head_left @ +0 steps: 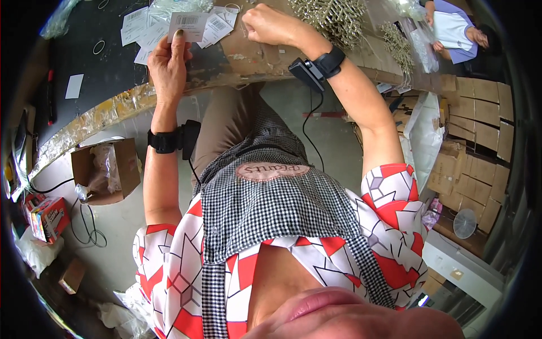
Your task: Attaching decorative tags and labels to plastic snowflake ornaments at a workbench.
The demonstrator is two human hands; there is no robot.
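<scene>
Between the thumb and fingers of my left hand [168, 70] is a white barcode tag [189, 22], held up over the table's near edge. My right hand [270, 25] is curled closed over the brown part of the table [248, 61], to the right of the tag. Whatever its fingers may pinch is hidden from this side. Loose white tags [134, 28] lie spread around and behind my left hand. Clear plastic packaging [164, 8] sits just beyond them. Beside my right wrist are pale, beaded-looking sprigs [333, 21].
A blank white card [74, 86], a red-and-black pen [51, 96] and a thin ring [99, 47] lie on the dark tabletop at left. Below stands an open carton [107, 169]. At right are stacked cardboard boxes [477, 121] and another person [454, 31]. Cables hang from both wrist straps.
</scene>
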